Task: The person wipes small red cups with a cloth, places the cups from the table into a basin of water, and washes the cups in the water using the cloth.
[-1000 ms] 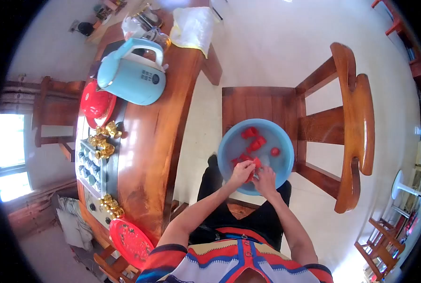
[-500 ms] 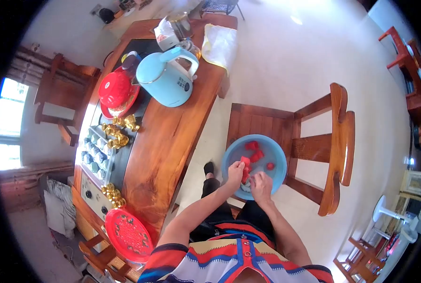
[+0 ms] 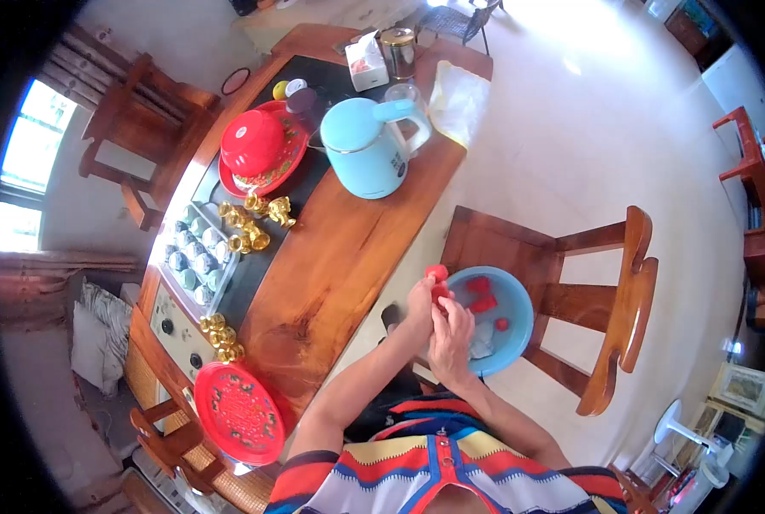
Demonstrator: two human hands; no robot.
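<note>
My left hand [image 3: 420,305] is closed around a small, shiny red piece [image 3: 437,273] at the left rim of the blue basin [image 3: 523,330]. Its exact kind is hidden by my fingers. My right hand [image 3: 451,336] presses against the left one, fingers bent; whatever they pinch is covered. Shallow water fills the basin, where blocky red pieces [image 3: 482,295] and a small round red one [image 3: 501,325] lie. A crumpled whitish cloth or bag [image 3: 482,341] rests beside my right hand.
The basin stands on a wooden chair [image 3: 579,304]. Left of it, a wooden tea table [image 3: 331,283] holds a light-blue kettle [image 3: 365,146], a red bowl [image 3: 252,141], gold figurines [image 3: 254,224], a tray of small cups [image 3: 196,257] and a red tray [image 3: 238,413].
Both hands have risen from inside the basin to its left rim, bringing the red piece along. The whitish cloth stays in the water. My view has shifted, moving the table rightward in the picture.
</note>
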